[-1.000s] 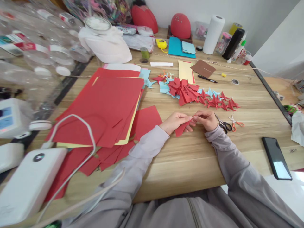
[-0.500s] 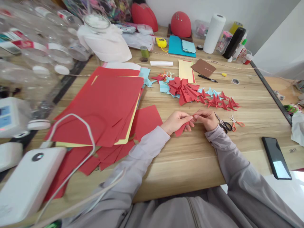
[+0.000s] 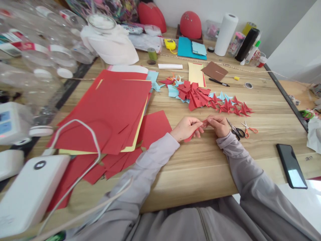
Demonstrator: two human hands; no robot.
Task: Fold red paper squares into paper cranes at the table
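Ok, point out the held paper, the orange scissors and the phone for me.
Held paper point(image 3: 190, 137): head view, on its lower red part that shows.
Orange scissors point(image 3: 247, 128): head view, near the pivot, between blades and handles.
Phone point(image 3: 291, 166): head view, middle of its dark face.

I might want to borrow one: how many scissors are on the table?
2: black-handled scissors beside the right hand, and orange-handled scissors just right of those.

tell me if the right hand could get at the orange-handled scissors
Probably yes: the orange-handled scissors lie uncovered near the right hand, though the black-handled scissors lie between and that hand holds red paper.
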